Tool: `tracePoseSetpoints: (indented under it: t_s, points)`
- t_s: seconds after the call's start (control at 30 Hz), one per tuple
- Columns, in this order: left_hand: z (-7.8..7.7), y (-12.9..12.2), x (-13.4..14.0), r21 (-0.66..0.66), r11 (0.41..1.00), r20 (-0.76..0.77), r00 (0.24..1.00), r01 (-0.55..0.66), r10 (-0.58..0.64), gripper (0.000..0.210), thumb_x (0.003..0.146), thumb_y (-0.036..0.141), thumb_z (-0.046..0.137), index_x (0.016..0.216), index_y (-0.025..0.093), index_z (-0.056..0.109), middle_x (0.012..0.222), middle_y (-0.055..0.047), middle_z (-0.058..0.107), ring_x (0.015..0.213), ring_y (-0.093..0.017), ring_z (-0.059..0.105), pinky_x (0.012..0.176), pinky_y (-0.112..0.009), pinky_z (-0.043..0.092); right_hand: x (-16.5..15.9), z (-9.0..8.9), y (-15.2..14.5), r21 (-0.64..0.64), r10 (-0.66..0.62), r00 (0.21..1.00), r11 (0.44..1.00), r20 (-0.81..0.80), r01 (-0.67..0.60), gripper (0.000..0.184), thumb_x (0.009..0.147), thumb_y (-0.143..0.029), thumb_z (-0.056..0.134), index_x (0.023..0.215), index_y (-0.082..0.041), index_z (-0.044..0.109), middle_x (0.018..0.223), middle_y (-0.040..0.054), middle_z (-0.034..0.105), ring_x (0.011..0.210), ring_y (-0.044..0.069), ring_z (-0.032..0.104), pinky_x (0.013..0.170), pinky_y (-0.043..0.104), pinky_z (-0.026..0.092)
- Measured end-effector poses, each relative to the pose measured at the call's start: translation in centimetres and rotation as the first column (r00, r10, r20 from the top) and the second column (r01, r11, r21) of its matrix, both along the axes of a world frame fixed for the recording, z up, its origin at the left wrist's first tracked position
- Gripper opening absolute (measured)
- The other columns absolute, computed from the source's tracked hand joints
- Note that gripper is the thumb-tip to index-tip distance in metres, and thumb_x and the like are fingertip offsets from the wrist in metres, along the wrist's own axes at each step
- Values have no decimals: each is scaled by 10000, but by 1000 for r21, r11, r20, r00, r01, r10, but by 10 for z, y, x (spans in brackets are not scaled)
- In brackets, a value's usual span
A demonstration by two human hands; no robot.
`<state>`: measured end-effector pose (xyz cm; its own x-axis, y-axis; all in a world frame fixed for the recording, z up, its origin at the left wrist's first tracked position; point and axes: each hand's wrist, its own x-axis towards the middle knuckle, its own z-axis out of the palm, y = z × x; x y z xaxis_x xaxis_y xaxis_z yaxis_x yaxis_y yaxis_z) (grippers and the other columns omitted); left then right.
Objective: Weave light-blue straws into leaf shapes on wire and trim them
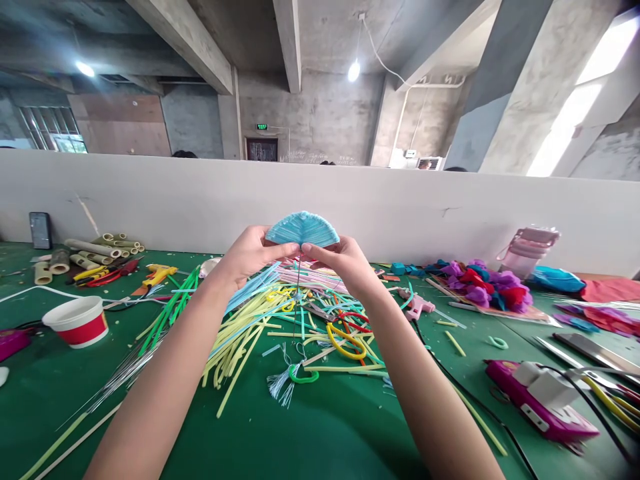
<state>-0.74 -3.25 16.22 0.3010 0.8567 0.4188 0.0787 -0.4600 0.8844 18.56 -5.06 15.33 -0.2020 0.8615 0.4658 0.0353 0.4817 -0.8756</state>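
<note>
Both of my hands hold up a light blue, fan-shaped piece made of fuzzy pipe cleaners in front of me. My left hand grips its left lower edge, and my right hand grips the right one. The two thumbs nearly meet at the bottom middle, where a thin dark wire stem hangs straight down. Below the hands lies a spread of pipe cleaners, among them yellow ones, green ones and pink ones. A pale blue tassel rests nearest me.
At left are a paper cup, a yellow glue gun, bamboo pieces and a phone. A pink glue gun, purple and red fuzzy pieces, a bottle and a power strip lie right. A white partition stands behind.
</note>
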Motion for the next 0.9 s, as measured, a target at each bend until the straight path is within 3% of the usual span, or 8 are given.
tracePoseSetpoints:
  t_s: [0.3, 0.6, 0.8, 0.9]
  points:
    - [0, 1, -2, 3, 999, 19, 999, 35, -35, 339, 629, 332, 846, 908, 171, 737, 873, -68, 773, 817, -240, 715, 724, -353, 575, 2, -2, 3, 35, 5, 999, 999, 48, -7, 290, 730, -438, 773, 776, -151, 774, 791, 92, 763, 761, 185, 696, 737, 316, 548]
    - [2, -1, -4, 15, 999, 9, 999, 51, -51, 397, 630, 415, 848, 917, 174, 719, 901, -69, 765, 804, -224, 712, 739, -345, 584, 3, -5, 8, 36, -17, 997, 999, 72, 14, 340, 720, -488, 777, 751, -150, 779, 778, 93, 763, 765, 194, 699, 736, 313, 545]
    - [1, 0, -1, 78, 997, 68, 998, -14, 8, 455, 642, 461, 837, 963, 169, 701, 867, -47, 733, 753, -184, 685, 685, -286, 569, -1, -1, 2, 36, 27, 999, 999, -40, -25, 386, 703, -464, 802, 957, -185, 721, 768, 44, 751, 771, 182, 711, 690, 284, 545]
    - [0, 2, 0, 73, 997, 85, 996, -29, 23, 473, 617, 452, 858, 969, 173, 708, 843, -36, 730, 724, -177, 680, 669, -283, 567, -1, -1, 1, 53, 38, 998, 998, -55, -35, 382, 706, -468, 799, 946, -185, 710, 787, 40, 746, 793, 181, 712, 693, 272, 544]
